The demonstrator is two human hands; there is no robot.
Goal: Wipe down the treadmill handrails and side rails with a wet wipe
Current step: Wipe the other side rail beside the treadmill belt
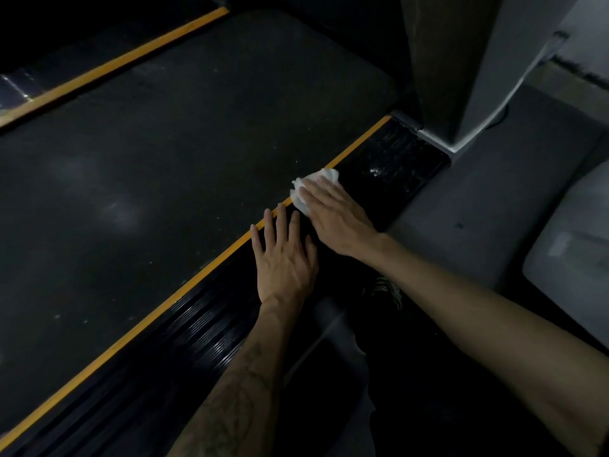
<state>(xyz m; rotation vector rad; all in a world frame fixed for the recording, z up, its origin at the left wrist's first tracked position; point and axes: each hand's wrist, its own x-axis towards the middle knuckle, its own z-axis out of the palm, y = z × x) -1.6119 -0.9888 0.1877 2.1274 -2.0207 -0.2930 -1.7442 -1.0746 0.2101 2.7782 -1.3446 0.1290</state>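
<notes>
- Nearest me, the person's two bare forearms reach out low over the near black ribbed plastic side rail (211,328) of the treadmill — they look to be crouched beside it, likely so they can bear down on it.
- The left hand (285,258) lies flat on the rail, fingers straight and a little spread, tips reaching the thin orange edging stripe (184,291); it holds nothing and, I'd judge, is there as a prop for balance.
- Just beyond it, the right hand (336,216) presses a crumpled white wet wipe (311,186) onto the same rail with flat fingers — the wipe pokes out ahead of the fingertips, over the stripe.
- Further along, the rail's front stretch shows streaky glints, perhaps wet, perhaps only light.
- To the left spreads the dark grey running belt (164,159), not touched.
- At the rail's far end stands the grey upright post (461,61); the far side rail (19,84) lies across the belt. No handrails show.
</notes>
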